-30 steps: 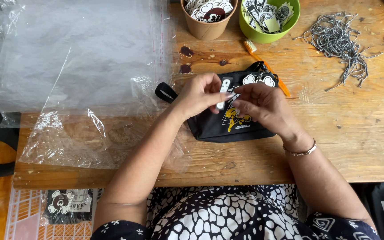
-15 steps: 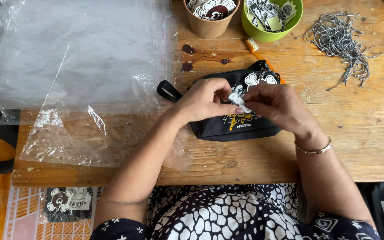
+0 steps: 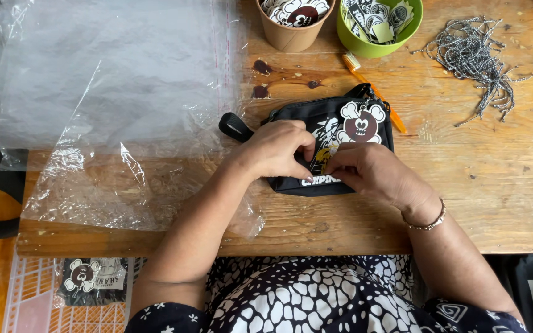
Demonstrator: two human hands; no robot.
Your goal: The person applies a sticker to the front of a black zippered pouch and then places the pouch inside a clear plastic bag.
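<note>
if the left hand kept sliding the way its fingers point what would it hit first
The left hand lies on the black pouch, fingers pointing right. It would most likely meet the right hand fingertips first, as they nearly touch already; the round hang tag lies further up.

Pouch (image 3: 316,145) lies between plastic bags (image 3: 106,92) and cords (image 3: 479,52).

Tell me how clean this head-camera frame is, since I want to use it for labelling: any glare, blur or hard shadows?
Head view: sharp throughout, with no motion blur on the left hand or right hand; soft, even light, with only faint shadows under the hands on the black pouch; bright glare and whitish sheen on the clear plastic bags, which veil the wooden table beneath; slight wide-angle bending at the edges.
</note>
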